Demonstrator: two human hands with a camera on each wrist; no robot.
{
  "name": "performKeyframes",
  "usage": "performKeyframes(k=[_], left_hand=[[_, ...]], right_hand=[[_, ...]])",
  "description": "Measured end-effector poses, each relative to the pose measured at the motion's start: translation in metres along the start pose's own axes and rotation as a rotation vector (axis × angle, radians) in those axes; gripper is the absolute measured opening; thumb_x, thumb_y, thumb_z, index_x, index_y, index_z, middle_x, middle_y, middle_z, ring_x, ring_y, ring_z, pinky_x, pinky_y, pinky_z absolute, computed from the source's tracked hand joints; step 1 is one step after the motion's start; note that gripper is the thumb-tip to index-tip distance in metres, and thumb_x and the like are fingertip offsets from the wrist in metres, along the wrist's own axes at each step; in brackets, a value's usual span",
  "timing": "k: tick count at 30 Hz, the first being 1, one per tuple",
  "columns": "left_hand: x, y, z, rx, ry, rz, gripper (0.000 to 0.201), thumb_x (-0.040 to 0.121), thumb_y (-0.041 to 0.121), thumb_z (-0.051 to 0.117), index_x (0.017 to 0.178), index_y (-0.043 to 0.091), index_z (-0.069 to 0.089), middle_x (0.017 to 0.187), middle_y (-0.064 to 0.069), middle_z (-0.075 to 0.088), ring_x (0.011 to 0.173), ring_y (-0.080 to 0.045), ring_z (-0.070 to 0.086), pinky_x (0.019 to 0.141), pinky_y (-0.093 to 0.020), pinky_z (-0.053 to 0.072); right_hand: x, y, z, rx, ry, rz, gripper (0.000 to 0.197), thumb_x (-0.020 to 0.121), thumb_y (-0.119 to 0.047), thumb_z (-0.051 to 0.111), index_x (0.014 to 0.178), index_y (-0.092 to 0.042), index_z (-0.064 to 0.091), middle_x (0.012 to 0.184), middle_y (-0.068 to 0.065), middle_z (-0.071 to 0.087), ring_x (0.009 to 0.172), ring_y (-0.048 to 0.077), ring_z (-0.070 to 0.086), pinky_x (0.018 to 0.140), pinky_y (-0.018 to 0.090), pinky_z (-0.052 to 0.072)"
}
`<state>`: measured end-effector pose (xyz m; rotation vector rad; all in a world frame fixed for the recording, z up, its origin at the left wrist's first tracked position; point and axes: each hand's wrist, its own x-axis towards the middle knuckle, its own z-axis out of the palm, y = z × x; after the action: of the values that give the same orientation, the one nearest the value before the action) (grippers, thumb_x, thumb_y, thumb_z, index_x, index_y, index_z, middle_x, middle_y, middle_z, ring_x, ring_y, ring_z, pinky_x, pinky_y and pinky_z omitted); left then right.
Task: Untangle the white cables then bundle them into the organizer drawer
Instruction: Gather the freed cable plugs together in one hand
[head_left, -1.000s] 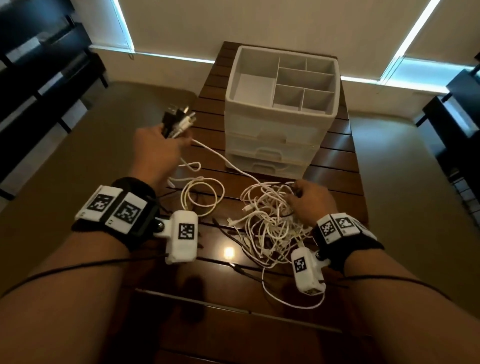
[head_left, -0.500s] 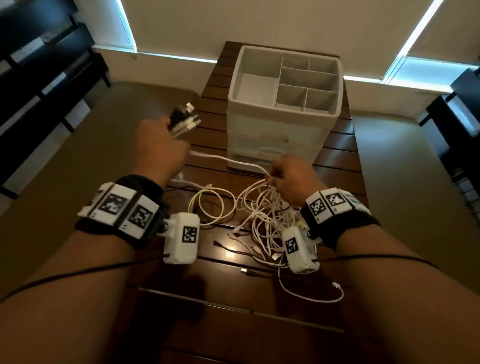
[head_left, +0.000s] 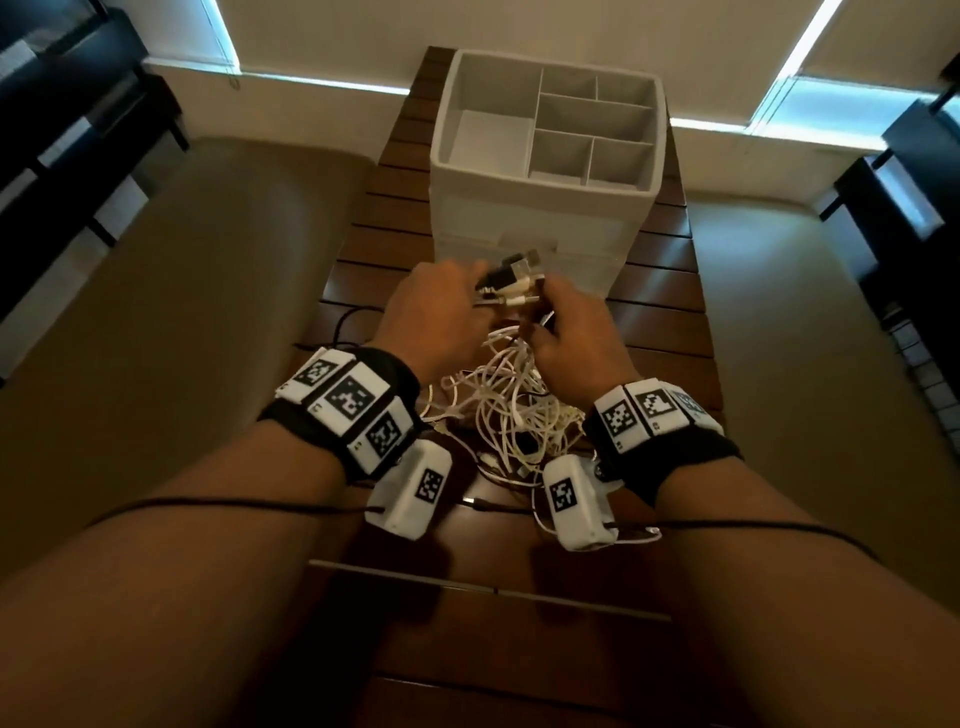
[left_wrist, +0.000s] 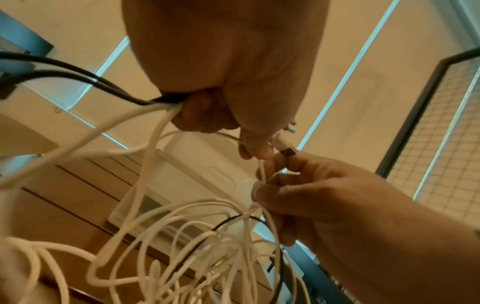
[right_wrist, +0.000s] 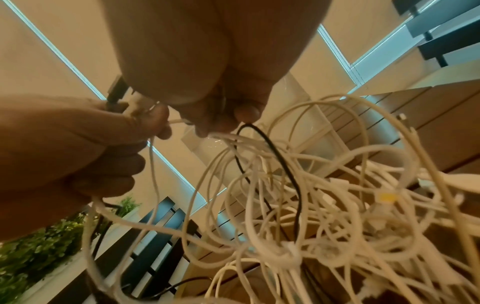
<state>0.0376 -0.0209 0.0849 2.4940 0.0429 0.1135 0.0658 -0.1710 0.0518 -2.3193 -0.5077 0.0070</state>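
Gripping a bunch of cable plugs (head_left: 511, 283), the left hand (head_left: 434, 312) is meeting the right hand (head_left: 576, 340), which is pinching white cables (head_left: 506, 410) hanging tangled onto the dark slatted wooden table (head_left: 660, 317). Just behind, the white organizer drawer (head_left: 545, 208) is standing shut, before blind-covered windows (head_left: 519, 23); tan flooring (head_left: 182, 312) is flanking the table.

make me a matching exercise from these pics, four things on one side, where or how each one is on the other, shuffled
Things:
1. left hand
2. right hand
3. white cable tangle
4. organizer

States:
A. drawers shut, top tray empty
B. heaped between the wrists
C. grips a bunch of plug ends
D. pinches a white cable beside the plugs

Pairs: 1-C, 2-D, 3-B, 4-A
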Motion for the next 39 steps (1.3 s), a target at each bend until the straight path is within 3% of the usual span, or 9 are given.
performKeyframes(k=[3,8,14,18,22,27,31,36,39], left_hand=[[0.001,0.006,0.000,0.007,-0.023,-0.015,0.016,0.089,0.018,0.064,0.103,0.012,0.068,0.087,-0.007,0.069,0.079,-0.024,0.065,0.069,-0.037,0.055],[-0.004,0.023,-0.010,-0.162,0.031,0.021,0.008,0.092,0.024,0.065,0.084,0.022,0.062,0.063,0.010,0.052,0.053,-0.002,0.046,0.045,-0.010,0.032],[-0.001,0.004,-0.029,0.155,0.062,-0.047,0.019,0.088,0.016,0.064,0.106,0.013,0.069,0.085,-0.008,0.065,0.080,-0.027,0.061,0.066,-0.031,0.042],[-0.005,0.029,-0.017,0.208,0.013,0.075,0.024,0.089,0.027,0.062,0.110,0.018,0.069,0.088,-0.005,0.067,0.078,-0.026,0.062,0.066,-0.035,0.050],[0.006,0.031,-0.008,0.246,-0.044,0.016,0.012,0.088,0.026,0.062,0.084,0.015,0.063,0.075,-0.002,0.059,0.075,-0.027,0.061,0.061,-0.033,0.043],[0.010,0.030,-0.015,-0.018,-0.120,0.047,0.011,0.089,0.025,0.067,0.087,0.014,0.069,0.077,-0.003,0.068,0.073,-0.018,0.064,0.066,-0.032,0.053],[0.010,0.033,-0.039,-0.182,-0.026,0.015,0.024,0.092,0.023,0.065,0.069,0.026,0.058,0.058,0.008,0.050,0.047,-0.001,0.044,0.042,-0.009,0.030],[0.014,0.017,-0.062,-0.246,0.058,-0.079,0.014,0.089,0.020,0.067,0.075,0.018,0.067,0.061,0.005,0.051,0.055,-0.007,0.042,0.050,-0.015,0.033],[0.014,0.011,-0.072,-0.307,0.152,-0.136,0.010,0.088,0.019,0.068,0.079,0.022,0.067,0.065,0.007,0.053,0.058,-0.006,0.044,0.052,-0.014,0.036]], right_hand=[[-0.004,0.006,0.004,0.036,-0.051,0.037,0.022,0.086,-0.009,0.060,0.107,-0.017,0.060,0.090,-0.007,0.062,0.070,0.002,0.052,0.061,0.015,0.038],[-0.004,0.017,-0.001,-0.068,-0.190,0.120,0.007,0.084,-0.006,0.061,0.086,-0.012,0.063,0.083,0.001,0.065,0.077,0.017,0.059,0.071,0.032,0.049],[-0.005,0.016,-0.016,-0.103,-0.092,0.198,0.006,0.092,-0.017,0.057,0.092,-0.013,0.060,0.086,0.005,0.065,0.076,0.019,0.059,0.069,0.032,0.049],[-0.003,-0.002,-0.019,-0.161,-0.065,0.094,0.010,0.092,-0.016,0.059,0.099,-0.010,0.064,0.093,0.010,0.069,0.088,0.026,0.063,0.073,0.029,0.047],[-0.002,-0.011,-0.024,-0.057,0.088,0.058,0.019,0.089,-0.012,0.060,0.107,-0.008,0.067,0.098,0.009,0.070,0.089,0.020,0.062,0.065,0.014,0.030],[0.001,0.012,-0.007,-0.175,-0.017,0.097,0.008,0.084,-0.032,0.067,0.081,-0.031,0.060,0.099,-0.006,0.057,0.094,0.011,0.049,0.080,0.029,0.041],[0.000,0.032,-0.005,-0.226,-0.208,0.250,0.017,0.087,-0.040,0.061,0.099,-0.031,0.067,0.107,-0.004,0.048,0.108,0.020,0.045,0.095,0.041,0.040],[0.002,0.028,-0.013,-0.353,-0.110,0.223,0.015,0.083,-0.043,0.066,0.096,-0.037,0.068,0.120,-0.006,0.045,0.119,0.020,0.036,0.096,0.043,0.030],[0.005,0.014,-0.015,-0.208,-0.042,0.094,0.010,0.085,-0.035,0.068,0.088,-0.025,0.071,0.102,-0.007,0.050,0.102,0.014,0.046,0.087,0.036,0.038]])
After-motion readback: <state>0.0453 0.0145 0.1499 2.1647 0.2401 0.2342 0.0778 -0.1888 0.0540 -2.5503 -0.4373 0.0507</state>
